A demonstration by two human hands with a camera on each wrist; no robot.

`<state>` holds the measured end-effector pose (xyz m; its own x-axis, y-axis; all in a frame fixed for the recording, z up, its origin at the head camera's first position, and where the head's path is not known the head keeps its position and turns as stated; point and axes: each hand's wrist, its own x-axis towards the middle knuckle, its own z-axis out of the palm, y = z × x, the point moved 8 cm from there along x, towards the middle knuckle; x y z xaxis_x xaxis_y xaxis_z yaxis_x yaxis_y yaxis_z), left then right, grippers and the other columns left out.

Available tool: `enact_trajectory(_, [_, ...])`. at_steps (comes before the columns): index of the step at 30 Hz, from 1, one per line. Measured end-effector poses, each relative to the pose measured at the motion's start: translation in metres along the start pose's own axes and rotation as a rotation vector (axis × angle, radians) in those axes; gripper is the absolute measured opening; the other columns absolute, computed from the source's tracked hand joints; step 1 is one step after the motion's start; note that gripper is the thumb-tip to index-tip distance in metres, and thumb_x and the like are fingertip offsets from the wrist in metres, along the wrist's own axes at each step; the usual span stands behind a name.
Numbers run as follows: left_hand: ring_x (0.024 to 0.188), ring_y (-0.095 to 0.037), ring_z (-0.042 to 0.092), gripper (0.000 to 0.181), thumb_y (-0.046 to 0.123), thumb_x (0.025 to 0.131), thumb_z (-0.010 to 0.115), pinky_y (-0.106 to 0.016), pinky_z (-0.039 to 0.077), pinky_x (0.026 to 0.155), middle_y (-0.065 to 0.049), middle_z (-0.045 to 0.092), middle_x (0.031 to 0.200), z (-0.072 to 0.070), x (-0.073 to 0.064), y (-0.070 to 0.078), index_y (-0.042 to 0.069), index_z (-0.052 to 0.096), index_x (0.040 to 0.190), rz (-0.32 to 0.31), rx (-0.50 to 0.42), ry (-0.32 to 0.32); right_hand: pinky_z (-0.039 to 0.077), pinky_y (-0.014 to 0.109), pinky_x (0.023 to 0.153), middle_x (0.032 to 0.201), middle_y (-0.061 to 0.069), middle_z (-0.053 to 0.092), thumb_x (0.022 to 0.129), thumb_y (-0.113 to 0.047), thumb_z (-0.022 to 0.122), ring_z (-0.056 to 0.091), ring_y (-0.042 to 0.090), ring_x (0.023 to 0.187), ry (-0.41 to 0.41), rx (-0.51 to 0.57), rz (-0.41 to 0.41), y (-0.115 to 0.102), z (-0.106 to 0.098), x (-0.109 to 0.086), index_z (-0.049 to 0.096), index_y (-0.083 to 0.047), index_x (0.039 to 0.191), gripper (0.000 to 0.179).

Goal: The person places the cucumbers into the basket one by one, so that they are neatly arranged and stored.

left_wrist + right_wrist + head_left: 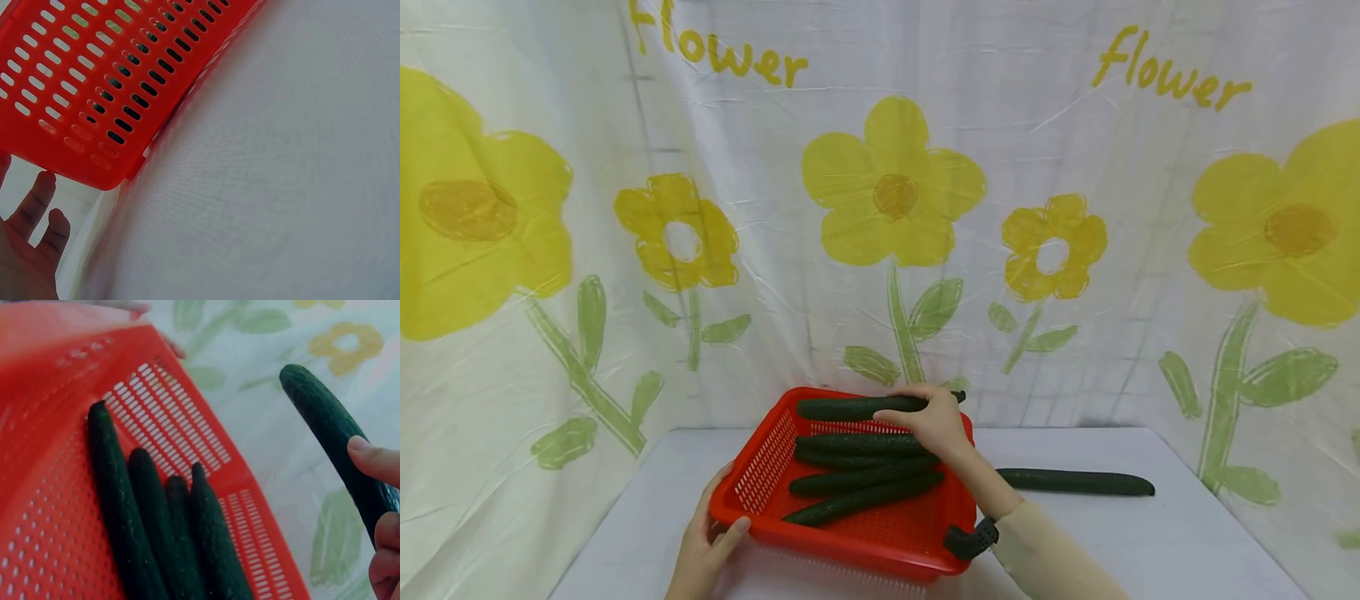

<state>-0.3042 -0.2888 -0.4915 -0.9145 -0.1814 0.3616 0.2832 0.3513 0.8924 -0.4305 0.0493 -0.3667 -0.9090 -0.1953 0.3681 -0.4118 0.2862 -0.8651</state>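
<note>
My right hand (937, 419) grips a dark green cucumber (842, 408) over the far side of a red plastic basket (842, 546). In the right wrist view that cucumber (319, 415) is up beyond the basket's rim, thumb and fingers around its near part. Several more cucumbers (857, 479) lie side by side inside the basket. At the basket's near left corner, my left hand (703, 542) holds the rim, with the thumb at the front edge and the fingers on the outer left side. The left wrist view shows its fingertips (45, 181) right at the red rim.
Another cucumber (1075, 482) lies on the white table (1187, 542), right of the basket. Behind the table hangs a white curtain (760, 250) printed with yellow flowers. A black wrist device (972, 540) overlaps the basket's near right corner in the head view.
</note>
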Motion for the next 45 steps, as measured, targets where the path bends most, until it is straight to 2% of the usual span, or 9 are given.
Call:
enact_trajectory(6, [0.114,0.003,0.060,0.072,0.013,0.103,0.067,-0.022,0.055,0.088,0.021,0.046,0.147,-0.001,0.000,0.000,0.019,0.033,0.166,0.002,0.009,0.006,0.059,0.043,0.087,0.116,-0.001,0.077,0.076,-0.033,0.098,0.070,0.022,0.106,0.023,-0.051,-0.036,0.002,0.017,0.010,0.086,-0.023,0.106,0.034])
enact_trajectory(12, [0.116,0.003,0.060,0.073,0.009,0.102,0.067,-0.021,0.054,0.089,0.029,0.044,0.147,0.000,0.001,0.000,0.017,0.034,0.166,0.050,0.012,0.008,0.058,0.047,0.094,0.117,0.000,0.078,0.076,-0.038,0.097,0.069,0.024,0.113,0.017,-0.104,-0.021,0.013,0.033,0.008,0.086,-0.020,0.105,0.036])
enact_trajectory(19, [0.113,0.000,0.062,0.072,0.008,0.101,0.067,-0.023,0.056,0.085,0.030,0.045,0.146,-0.002,-0.001,0.001,0.018,0.035,0.165,0.040,0.001,0.015,0.055,0.047,0.096,0.117,-0.001,0.078,0.074,-0.041,0.098,0.068,0.025,0.114,-0.010,-0.135,0.105,0.034,0.044,0.002,0.087,-0.026,0.100,0.032])
enact_trajectory(25, [0.113,-0.001,0.062,0.072,0.009,0.102,0.067,-0.023,0.056,0.086,0.027,0.046,0.145,-0.001,-0.001,0.002,0.018,0.035,0.166,0.031,-0.005,0.004,0.053,0.034,0.075,0.125,0.005,0.072,0.073,-0.040,0.099,0.062,0.021,0.093,-0.084,-0.055,0.266,0.050,0.053,-0.005,0.087,-0.022,0.101,0.036])
enact_trajectory(30, [0.114,0.000,0.062,0.072,0.009,0.102,0.067,-0.023,0.055,0.086,0.027,0.045,0.146,0.000,0.000,0.001,0.019,0.035,0.166,0.023,-0.005,0.001,0.043,0.027,0.055,0.088,-0.002,0.067,0.074,-0.037,0.099,0.049,0.014,0.060,-0.138,-0.014,0.354,0.056,0.059,-0.011,0.086,-0.019,0.104,0.037])
enact_trajectory(33, [0.114,0.000,0.062,0.072,0.010,0.102,0.067,-0.023,0.055,0.087,0.026,0.045,0.147,0.000,0.000,0.000,0.019,0.034,0.166,0.018,-0.005,0.001,0.037,0.025,0.050,0.063,-0.006,0.052,0.074,-0.034,0.099,0.040,0.011,0.053,-0.150,-0.020,0.370,0.057,0.060,-0.013,0.086,-0.018,0.102,0.035])
enact_trajectory(36, [0.114,-0.001,0.062,0.072,0.010,0.102,0.067,-0.023,0.055,0.087,0.024,0.046,0.147,0.000,0.001,0.000,0.020,0.035,0.166,0.020,-0.007,0.003,0.034,0.025,0.049,0.056,-0.007,0.043,0.074,-0.033,0.099,0.038,0.011,0.051,-0.157,-0.048,0.372,0.057,0.061,-0.014,0.087,-0.017,0.100,0.033])
enact_trajectory(39, [0.113,-0.001,0.063,0.072,0.009,0.102,0.068,-0.023,0.055,0.086,0.026,0.046,0.146,0.000,0.001,0.000,0.019,0.035,0.165,0.031,-0.009,0.008,0.032,0.025,0.048,0.062,-0.007,0.053,0.076,-0.031,0.098,0.036,0.011,0.052,-0.161,-0.034,0.390,0.059,0.062,-0.016,0.085,-0.015,0.107,0.037])
enact_trajectory(45, [0.113,-0.001,0.063,0.073,0.007,0.101,0.068,-0.023,0.055,0.086,0.031,0.046,0.144,0.001,0.000,0.000,0.017,0.036,0.165,0.053,-0.009,0.014,0.024,0.026,0.048,0.095,0.001,0.079,0.087,-0.021,0.089,0.026,0.012,0.052,-0.177,0.131,0.395,0.059,0.064,-0.019,0.067,-0.008,0.144,0.062])
